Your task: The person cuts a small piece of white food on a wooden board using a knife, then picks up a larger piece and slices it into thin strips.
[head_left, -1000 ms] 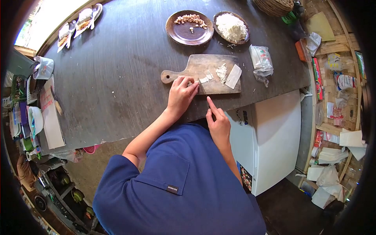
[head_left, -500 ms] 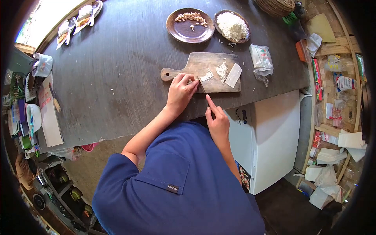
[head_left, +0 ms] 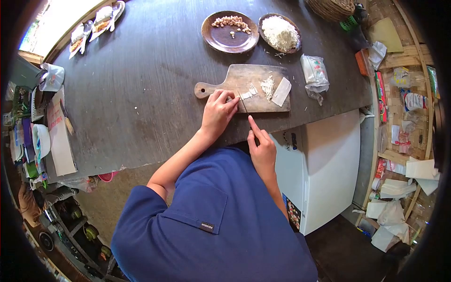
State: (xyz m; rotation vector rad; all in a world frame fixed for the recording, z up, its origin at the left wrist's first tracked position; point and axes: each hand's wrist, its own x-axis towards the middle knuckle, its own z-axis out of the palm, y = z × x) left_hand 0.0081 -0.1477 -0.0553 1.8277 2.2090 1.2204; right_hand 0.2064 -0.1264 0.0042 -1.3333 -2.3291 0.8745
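On the wooden cutting board (head_left: pixel 240 75), my left hand (head_left: pixel 217 112) has its fingers curled down over a small pale piece (head_left: pixel 229 99), mostly hidden beneath them. My right hand (head_left: pixel 261 149) grips a thin knife (head_left: pixel 244 104), forefinger stretched along it. The blade lies just right of my left fingertips, beside the pale piece. Several cut white strips (head_left: pixel 249 92) rest right of the blade. Farther right are a small heap of white shreds (head_left: pixel 268 87) and a flat white slab (head_left: pixel 282 91).
Behind the board stand a brown plate (head_left: pixel 221 42) with chopped light-brown pieces and a bowl (head_left: pixel 299 43) heaped with white shreds. A plastic packet (head_left: pixel 314 74) lies right of the board on the dark table (head_left: pixel 141 94). A white appliance (head_left: pixel 331 164) stands below the table edge.
The knife tip has shifted slightly toward the far side of the board, and the blade looks a little more exposed. The whole view has moved slightly; both hands keep their holds.
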